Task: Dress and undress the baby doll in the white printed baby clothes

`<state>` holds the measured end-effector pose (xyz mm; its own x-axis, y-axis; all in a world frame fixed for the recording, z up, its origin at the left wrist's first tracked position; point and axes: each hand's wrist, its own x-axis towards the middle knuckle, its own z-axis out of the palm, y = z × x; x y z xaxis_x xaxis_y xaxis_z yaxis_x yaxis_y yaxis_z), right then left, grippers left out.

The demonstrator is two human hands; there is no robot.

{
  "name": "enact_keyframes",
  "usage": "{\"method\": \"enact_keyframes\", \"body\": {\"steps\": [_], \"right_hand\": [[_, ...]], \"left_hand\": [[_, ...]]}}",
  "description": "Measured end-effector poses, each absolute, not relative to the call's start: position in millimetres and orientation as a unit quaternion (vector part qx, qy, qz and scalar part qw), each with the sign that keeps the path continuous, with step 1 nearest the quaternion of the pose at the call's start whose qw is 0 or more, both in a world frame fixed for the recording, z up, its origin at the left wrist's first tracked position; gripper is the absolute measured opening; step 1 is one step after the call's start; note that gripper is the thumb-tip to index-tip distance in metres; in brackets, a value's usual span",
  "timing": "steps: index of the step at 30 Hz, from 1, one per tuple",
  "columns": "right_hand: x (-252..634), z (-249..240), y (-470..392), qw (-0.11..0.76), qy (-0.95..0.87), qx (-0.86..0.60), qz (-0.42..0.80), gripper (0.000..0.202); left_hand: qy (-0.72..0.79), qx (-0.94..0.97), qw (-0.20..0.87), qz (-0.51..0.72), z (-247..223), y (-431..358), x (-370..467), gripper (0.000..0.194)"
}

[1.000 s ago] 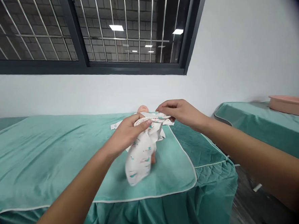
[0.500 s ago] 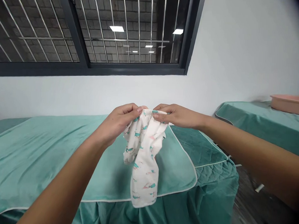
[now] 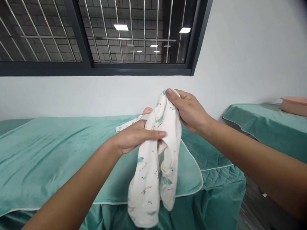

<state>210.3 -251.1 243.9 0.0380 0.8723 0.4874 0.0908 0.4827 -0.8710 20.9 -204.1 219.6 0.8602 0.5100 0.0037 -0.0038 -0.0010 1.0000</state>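
Note:
A pair of white baby trousers (image 3: 145, 184) with small teal and pink prints hangs in front of me, both legs dangling. My right hand (image 3: 189, 108) is closed on the gathered waist at the top, thumb in front. Lower down, my left hand (image 3: 134, 134) grips the cloth near the crotch; its thumb lies across the front and its fingers are hidden behind. Behind the trousers, what looks like a doll (image 3: 147, 110) lies on the bed, mostly covered from view, with a printed white sleeve (image 3: 128, 124) showing.
A light teal blanket (image 3: 49, 157) with white piping covers the bed, over a darker teal skirt (image 3: 194, 218). To the right, another teal-covered surface (image 3: 262, 118) bears a pink basin (image 3: 302, 106). A wall with a barred window (image 3: 135, 68) stands behind.
My right hand has risen with the waistband. My left hand has let go of the waist and moved down onto the cloth. The trousers have turned, and the doll and sleeve now show behind.

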Motion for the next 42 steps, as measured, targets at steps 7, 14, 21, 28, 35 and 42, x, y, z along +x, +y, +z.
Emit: {"method": "enact_keyframes", "body": {"steps": [7,14,21,28,35,42], "right_hand": [[230,223,-250,0.393,-0.663,-0.418,0.481,0.044],[227,204,-242,0.448,-0.627,-0.399,0.498,0.035],[220,193,-237,0.56,-0.522,-0.34,0.547,0.045],[219,176,-239,0.368,-0.638,-0.353,0.577,0.041],[219,158,-221,0.576,-0.52,-0.328,0.538,0.031],[218,144,-215,0.648,-0.408,-0.289,0.575,0.032]], "left_hand": [[0.18,0.592,0.688,0.379,210,-195,33,0.031],[0.213,0.64,0.673,0.304,201,-200,29,0.046],[0.21,0.682,0.654,0.251,194,-193,20,0.038],[0.193,0.573,0.711,0.359,180,-181,29,0.03],[0.188,0.527,0.786,0.265,151,-180,28,0.036],[0.158,0.528,0.792,0.263,136,-167,31,0.049]]}}
